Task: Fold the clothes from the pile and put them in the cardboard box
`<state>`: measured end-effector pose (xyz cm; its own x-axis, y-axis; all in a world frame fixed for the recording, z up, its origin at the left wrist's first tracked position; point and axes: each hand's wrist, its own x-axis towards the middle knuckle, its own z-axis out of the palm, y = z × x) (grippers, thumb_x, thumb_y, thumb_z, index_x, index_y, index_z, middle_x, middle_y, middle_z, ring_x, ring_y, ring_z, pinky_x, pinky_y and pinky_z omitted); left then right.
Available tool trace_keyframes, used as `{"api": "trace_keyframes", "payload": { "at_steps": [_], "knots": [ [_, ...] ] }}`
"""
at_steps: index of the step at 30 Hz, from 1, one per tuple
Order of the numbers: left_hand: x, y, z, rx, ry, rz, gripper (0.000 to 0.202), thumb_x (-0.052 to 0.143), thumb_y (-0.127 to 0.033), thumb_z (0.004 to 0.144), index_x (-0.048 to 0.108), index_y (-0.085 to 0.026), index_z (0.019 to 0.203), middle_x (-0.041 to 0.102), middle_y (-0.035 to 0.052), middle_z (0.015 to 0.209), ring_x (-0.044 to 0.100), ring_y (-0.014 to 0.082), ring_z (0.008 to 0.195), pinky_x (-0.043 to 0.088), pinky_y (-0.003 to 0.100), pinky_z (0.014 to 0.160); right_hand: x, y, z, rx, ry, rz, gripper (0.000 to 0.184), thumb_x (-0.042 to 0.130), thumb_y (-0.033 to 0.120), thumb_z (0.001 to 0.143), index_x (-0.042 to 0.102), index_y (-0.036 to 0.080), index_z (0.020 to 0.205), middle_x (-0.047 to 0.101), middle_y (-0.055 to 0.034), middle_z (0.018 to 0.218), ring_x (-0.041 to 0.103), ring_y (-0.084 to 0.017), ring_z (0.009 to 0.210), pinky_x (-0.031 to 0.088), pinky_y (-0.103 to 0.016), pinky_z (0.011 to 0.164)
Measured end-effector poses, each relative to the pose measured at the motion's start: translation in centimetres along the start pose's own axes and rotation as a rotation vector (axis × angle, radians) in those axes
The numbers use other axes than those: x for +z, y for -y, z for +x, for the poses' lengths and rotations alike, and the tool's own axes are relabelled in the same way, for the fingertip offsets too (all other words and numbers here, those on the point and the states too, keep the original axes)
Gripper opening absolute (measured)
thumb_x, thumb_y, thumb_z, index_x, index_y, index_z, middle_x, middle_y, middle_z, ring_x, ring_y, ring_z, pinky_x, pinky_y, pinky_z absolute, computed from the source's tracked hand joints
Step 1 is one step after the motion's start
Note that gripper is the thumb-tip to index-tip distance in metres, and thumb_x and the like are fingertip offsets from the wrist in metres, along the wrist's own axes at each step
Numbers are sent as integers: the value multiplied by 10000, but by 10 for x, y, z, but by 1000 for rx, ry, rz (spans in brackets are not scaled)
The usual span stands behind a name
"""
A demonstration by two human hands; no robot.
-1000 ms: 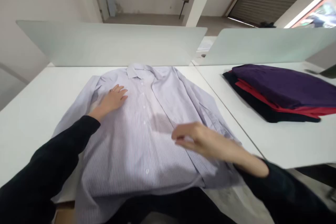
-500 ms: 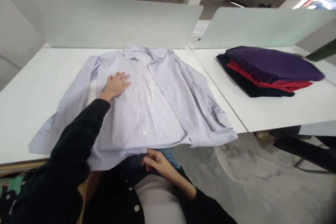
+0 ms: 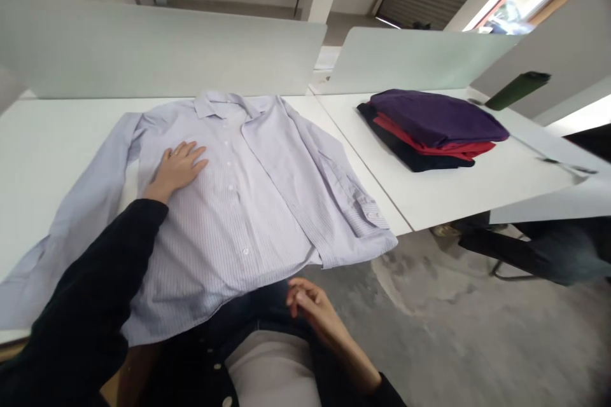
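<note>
A striped, pale lilac button-up shirt (image 3: pixel 267 203) lies spread on the white table, collar toward the back. Its front is unbuttoned, and the hem hangs over the near edge. My left hand (image 3: pixel 177 167) rests flat on the left front panel with its fingers spread. Just below the hem, in front of my body, my right hand (image 3: pixel 309 303) hovers with loosely bent fingers and nothing in them. The shirt's left sleeve is partly covered by my dark sleeve (image 3: pixel 100 267).
On the right tabletop (image 3: pixel 515 178) sits a stack of folded purple, red and black clothes (image 3: pixel 436 117). Frosted divider panels (image 3: pixel 191 54) line the table's back edge. A dark chair (image 3: pixel 544 245) stands at the right, over a concrete floor.
My right hand has come away from the hem and shifted right. My left hand stays flat on the shirt. The view has turned right.
</note>
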<state>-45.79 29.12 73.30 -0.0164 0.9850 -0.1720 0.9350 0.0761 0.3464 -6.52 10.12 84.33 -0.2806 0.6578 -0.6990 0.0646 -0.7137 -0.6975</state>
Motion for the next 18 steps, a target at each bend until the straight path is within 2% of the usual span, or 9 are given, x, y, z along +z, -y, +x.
{"api": "trace_keyframes", "payload": {
  "at_steps": [3,5,7,9,12,15,18],
  "knots": [
    [1,1,0,-3,-22,13,537,255,-453,965,411,-253,1438,342,78,1553,279,271,1434,200,521,1147,-25,6,-3,-77,-275,210,446,809,473,664,595,273,1001,664,11,817,557,-111,557,454,-269,588],
    [2,2,1,-9,-24,6,537,256,-457,962,417,-255,1434,343,77,1553,277,269,1435,198,519,1149,-35,13,-3,-108,-372,310,457,845,414,626,586,306,986,669,19,915,606,-128,646,483,-280,631],
    [3,4,2,-16,-18,-5,542,254,-467,960,417,-255,1432,339,78,1555,269,270,1439,192,525,1150,-37,18,1,-136,-412,378,480,873,376,579,589,324,963,663,23,999,643,-159,800,511,-305,706],
    [3,5,3,-14,-11,-10,546,257,-475,957,415,-257,1432,339,78,1555,270,273,1438,190,530,1150,-32,21,6,-144,-383,420,470,884,344,554,601,325,929,657,26,1018,637,-179,941,517,-348,820],
    [4,7,4,-2,-15,-3,549,264,-475,953,421,-250,1428,349,84,1550,279,283,1434,198,535,1147,-18,19,13,-102,-240,493,370,869,344,562,607,298,820,664,27,965,620,-191,1018,480,-420,952],
    [4,7,4,-1,-19,-2,550,261,-482,950,433,-253,1419,356,89,1545,286,289,1432,205,536,1147,-5,13,16,-50,-146,544,336,844,379,574,576,276,748,677,15,938,619,-215,1027,470,-469,968],
    [5,8,5,-5,-31,-9,541,265,-489,948,436,-276,1415,361,78,1543,291,280,1431,203,524,1151,-4,7,11,-25,-176,491,316,808,388,617,571,284,799,683,-2,942,620,-227,1022,506,-453,907]
  ]
}}
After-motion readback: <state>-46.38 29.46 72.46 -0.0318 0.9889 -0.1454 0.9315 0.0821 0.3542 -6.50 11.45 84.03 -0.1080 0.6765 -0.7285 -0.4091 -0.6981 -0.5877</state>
